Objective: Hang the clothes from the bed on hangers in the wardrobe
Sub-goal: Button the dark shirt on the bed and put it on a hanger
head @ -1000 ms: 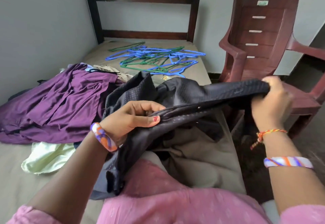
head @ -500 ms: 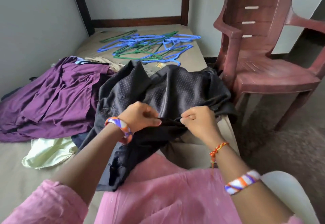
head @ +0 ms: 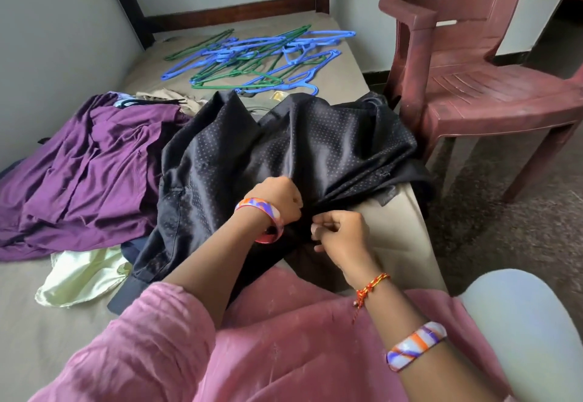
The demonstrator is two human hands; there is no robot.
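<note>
A black dotted shirt [head: 331,152] lies crumpled on the bed [head: 400,237] near its right edge. My left hand [head: 277,196] is closed on a fold of the shirt at its near edge. Right beside it, my right hand [head: 340,234] pinches the same dark fabric. A purple garment [head: 91,174] is spread out to the left, with a pale green cloth [head: 82,278] under its near side. Several blue and green hangers [head: 252,61] lie in a heap at the head of the bed.
A maroon plastic chair [head: 485,86] stands close to the bed's right side. A grey wall [head: 47,39] runs along the left, and the dark headboard [head: 230,10] is at the far end. A white rounded object [head: 520,323] sits at my lower right.
My hands have come together from wide apart, lowering the stretched black shirt onto the bed. My view has tilted down and moved closer.
</note>
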